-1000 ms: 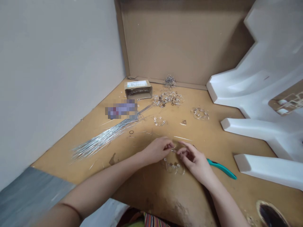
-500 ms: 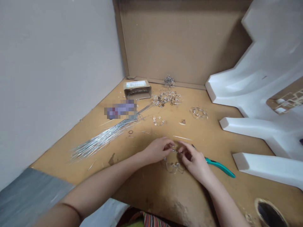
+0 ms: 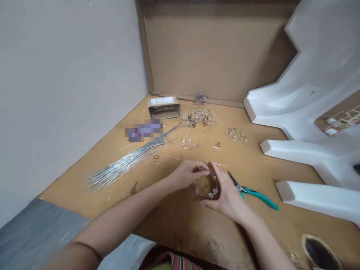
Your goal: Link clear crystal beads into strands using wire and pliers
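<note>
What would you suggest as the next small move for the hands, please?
Perhaps lift the left hand's fingertips slightly off the top of the beaded wire ring to check the wire there: they cover that spot, and the right hand, curved round the ring's right side, could probably steady it.

The tan, smooth-topped table (image 3: 253,153) carries a long bundle of thin silvery wires (image 3: 123,163), an open brown cardboard box (image 3: 164,107) lying on its side, tangled heaps of clear beads and wire (image 3: 198,117), a separate loose wire tangle (image 3: 236,134) and teal-handled metal pliers (image 3: 260,197).
</note>
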The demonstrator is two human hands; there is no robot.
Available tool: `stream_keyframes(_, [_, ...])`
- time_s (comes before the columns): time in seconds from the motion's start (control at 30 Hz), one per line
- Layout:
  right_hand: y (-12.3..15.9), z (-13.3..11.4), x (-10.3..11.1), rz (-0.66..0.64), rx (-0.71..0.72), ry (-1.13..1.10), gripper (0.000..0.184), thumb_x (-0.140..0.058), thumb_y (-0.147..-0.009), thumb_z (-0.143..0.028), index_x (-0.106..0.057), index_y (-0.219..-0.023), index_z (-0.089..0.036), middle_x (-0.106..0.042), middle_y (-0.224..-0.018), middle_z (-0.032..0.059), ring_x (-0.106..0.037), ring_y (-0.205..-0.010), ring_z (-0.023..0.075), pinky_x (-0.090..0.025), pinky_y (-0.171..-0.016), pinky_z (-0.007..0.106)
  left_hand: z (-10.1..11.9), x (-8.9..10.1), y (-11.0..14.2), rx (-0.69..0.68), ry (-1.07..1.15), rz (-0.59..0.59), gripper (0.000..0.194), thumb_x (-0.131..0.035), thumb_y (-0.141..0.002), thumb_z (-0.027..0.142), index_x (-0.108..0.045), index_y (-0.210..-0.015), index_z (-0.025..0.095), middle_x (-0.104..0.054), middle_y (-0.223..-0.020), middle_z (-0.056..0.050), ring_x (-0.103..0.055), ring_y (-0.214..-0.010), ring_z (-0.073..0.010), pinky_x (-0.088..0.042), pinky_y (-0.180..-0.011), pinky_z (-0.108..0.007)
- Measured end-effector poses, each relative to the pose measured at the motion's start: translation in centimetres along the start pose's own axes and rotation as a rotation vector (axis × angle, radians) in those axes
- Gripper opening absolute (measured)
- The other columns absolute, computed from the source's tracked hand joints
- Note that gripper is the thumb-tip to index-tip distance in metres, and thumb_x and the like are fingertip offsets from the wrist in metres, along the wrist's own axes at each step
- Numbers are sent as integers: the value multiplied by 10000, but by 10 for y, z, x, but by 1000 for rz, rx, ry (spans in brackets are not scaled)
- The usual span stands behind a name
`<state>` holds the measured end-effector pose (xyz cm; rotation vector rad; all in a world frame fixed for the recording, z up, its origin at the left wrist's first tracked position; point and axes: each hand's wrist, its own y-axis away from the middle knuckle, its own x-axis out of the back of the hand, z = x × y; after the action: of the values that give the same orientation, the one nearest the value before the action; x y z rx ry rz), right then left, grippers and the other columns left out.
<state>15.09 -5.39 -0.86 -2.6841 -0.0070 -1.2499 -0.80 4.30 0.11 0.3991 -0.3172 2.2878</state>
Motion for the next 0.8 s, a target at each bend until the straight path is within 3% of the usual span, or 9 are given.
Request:
stream_keyframes(0.17, [1, -7, -4, -20, -37, -23, 1058, -686, -617, -363, -2, -1418, -264, -389, -1364, 89, -406, -1209, 240, -364, -967, 395, 3, -3, 1, 17, 221, -26, 182, -563, -783, 311, -643, -831, 155, -633, -731, 6, -537, -639, -96, -396, -616, -196])
stream_keyframes(0.27, [1, -11, -3, -18, -98, -61, 976, -631, -687, -346, 12, -1416, -260, -586, -1070, 61, -590, -901, 199, -470, -776, 345, 5, -2, 0, 30, 298, -17, 213, -571, -778, 340, -642, -832, 147, -633, -734, -5, -539, -647, -101, -398, -615, -201])
stream_keyframes(0.33, [1, -12, -2, -31, -119, -72, 944, -607, -714, -328, 17, -1417, -245, -602, -822, 6, -592, -698, 167, -475, -654, 305, 6, 0, 0, 59, 309, -4, 227, -585, -766, 354, -638, -819, 139, -595, -664, 10, -495, -586, -82, -374, -560, -187])
stream_keyframes(0.4, [2, -12, -1, -19, -111, -51, 943, -611, -713, -337, 5, -1419, -230, -576, -712, -17, -574, -639, 167, -463, -609, 295, 7, 1, -1, 97, 315, -15, 236, -597, -755, 363, -632, -811, 136, -540, -598, 34, -427, -517, -58, -335, -502, -171])
stream_keyframes(0.53, [3, -10, 0, -3, -85, -35, 969, -620, -710, -353, 30, -1417, -225, -592, -736, -4, -579, -655, 179, -465, -621, 312, 8, 2, -1, 126, 380, -43, 247, -602, -751, 372, -607, -804, 131, -544, -620, 35, -429, -521, -49, -343, -507, -160])
stream_keyframes(0.67, [2, -7, -4, 24, -74, -43, 1034, -649, -677, -358, 59, -1414, -203, -589, -958, 60, -584, -773, 189, -472, -705, 340, 11, -3, 1, 113, 435, -16, 245, -586, -767, 379, -577, -797, 136, -600, -671, 9, -508, -570, -73, -385, -543, -174])
stream_keyframes(0.8, [0, -2, -8, 49, -90, -67, 873, -660, -653, -341, -188, -1370, -180, -582, -972, 70, -582, -776, 183, -477, -712, 331, 11, -9, 3, 29, 441, -1, 225, -556, -792, 360, -567, -790, 135, -617, -690, -8, -556, -632, -101, -421, -612, -206])
